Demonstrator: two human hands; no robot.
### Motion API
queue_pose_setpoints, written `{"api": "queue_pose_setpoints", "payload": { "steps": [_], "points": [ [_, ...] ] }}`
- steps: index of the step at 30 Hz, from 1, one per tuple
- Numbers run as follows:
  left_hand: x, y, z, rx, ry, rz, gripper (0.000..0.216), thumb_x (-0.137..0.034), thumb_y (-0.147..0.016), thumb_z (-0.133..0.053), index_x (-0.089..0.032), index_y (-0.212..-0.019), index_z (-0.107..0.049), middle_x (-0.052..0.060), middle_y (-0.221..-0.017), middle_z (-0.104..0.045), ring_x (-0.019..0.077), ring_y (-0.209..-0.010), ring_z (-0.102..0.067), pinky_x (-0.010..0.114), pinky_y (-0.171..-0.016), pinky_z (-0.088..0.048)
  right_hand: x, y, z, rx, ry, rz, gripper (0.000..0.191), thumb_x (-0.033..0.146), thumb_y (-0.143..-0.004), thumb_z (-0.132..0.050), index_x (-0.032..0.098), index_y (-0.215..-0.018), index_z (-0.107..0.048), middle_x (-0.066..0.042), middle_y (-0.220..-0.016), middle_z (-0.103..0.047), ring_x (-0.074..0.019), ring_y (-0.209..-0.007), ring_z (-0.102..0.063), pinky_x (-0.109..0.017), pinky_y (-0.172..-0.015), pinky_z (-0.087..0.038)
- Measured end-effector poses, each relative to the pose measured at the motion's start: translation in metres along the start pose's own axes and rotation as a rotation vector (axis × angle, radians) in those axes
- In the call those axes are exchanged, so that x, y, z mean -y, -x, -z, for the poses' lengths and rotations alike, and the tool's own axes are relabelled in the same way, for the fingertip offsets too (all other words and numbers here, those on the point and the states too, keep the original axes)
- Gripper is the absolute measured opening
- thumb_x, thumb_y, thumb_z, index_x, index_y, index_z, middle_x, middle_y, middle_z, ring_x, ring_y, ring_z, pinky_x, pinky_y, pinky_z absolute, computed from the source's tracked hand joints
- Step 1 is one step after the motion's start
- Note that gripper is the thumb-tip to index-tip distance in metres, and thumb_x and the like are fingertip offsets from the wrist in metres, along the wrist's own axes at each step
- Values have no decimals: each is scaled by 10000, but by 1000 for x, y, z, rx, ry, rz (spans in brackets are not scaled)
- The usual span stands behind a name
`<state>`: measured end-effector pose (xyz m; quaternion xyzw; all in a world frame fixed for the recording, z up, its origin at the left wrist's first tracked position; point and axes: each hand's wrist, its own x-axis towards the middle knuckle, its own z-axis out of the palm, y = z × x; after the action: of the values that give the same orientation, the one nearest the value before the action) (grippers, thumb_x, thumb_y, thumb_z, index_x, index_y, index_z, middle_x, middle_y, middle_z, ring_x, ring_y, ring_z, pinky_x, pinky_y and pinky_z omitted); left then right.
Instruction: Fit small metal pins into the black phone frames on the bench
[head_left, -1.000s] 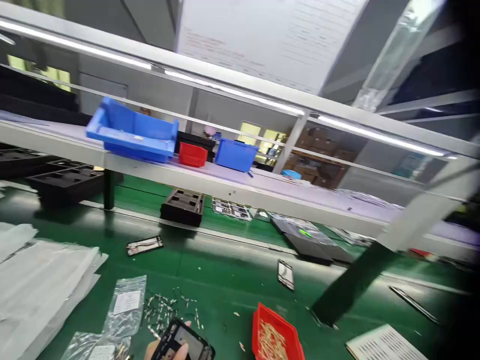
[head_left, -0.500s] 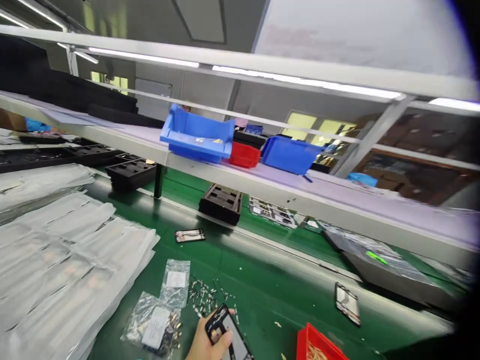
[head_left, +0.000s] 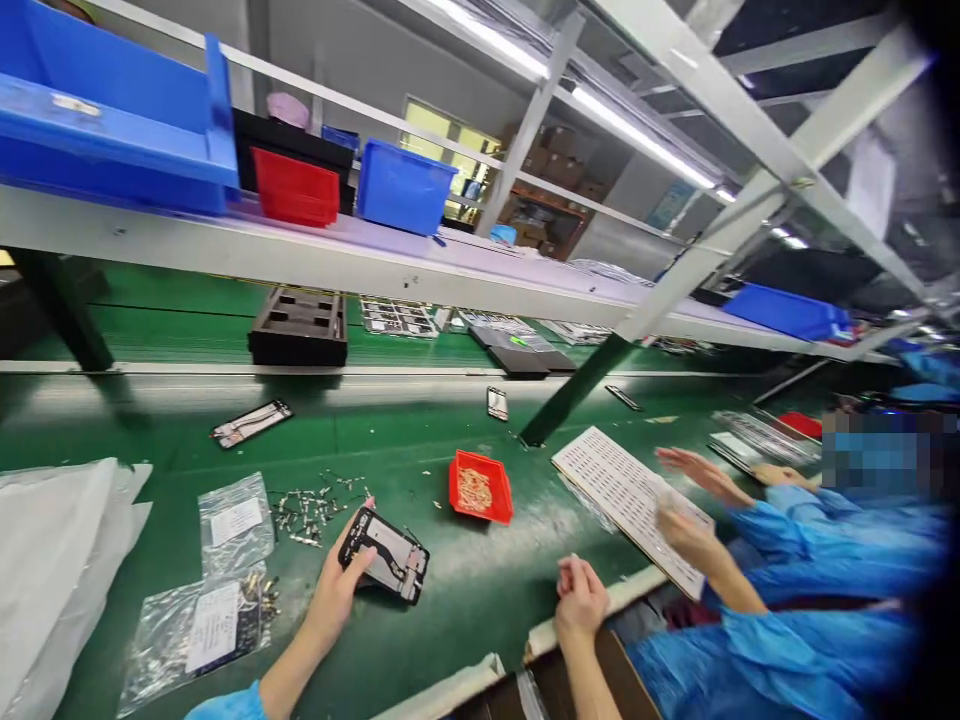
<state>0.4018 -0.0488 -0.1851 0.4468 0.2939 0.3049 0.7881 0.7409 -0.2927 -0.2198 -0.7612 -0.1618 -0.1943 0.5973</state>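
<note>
Green matting bore the phone frame (head_left: 385, 555), pinched at its nine-o'clock edge by the left hand (head_left: 335, 592); light, rigid, probably fragile, best gripped by its rims, while the right hand (head_left: 579, 602) rested curled, empty.

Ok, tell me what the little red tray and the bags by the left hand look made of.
Red tray: likely moulded plastic, going by its even glossy colour and thin walls. Bags: clear plastic film, crinkled and shiny, with white labels showing through. Left hand grips a dark phone frame.
</note>
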Motion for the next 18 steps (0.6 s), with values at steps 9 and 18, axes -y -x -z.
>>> {"api": "queue_pose_setpoints", "payload": {
  "steps": [9, 18],
  "points": [
    [4, 28, -2, -82, -68, 98, 748, -617, -814, -831, -236, -1425, -630, 103, -1224, -762, 262, -933, -765, 351, -781, -662, -23, 34, 10, 189, 142, 146, 648, 772, -1054, -558, 178, -807, -632, 42, -638, -554, -113, -521, -523, -252, -532, -474],
    [31, 108, 38, -422, -761, 47, 739, -650, -841, -778, -231, -1436, -649, 96, -1172, -815, 316, -1082, -789, 397, -989, -629, -7, 31, 45, 59, 601, 160, 658, 661, -954, -662, 154, -1370, -722, -60, -656, -656, -218, -484, -505, -360, -558, -330]
  ]
}}
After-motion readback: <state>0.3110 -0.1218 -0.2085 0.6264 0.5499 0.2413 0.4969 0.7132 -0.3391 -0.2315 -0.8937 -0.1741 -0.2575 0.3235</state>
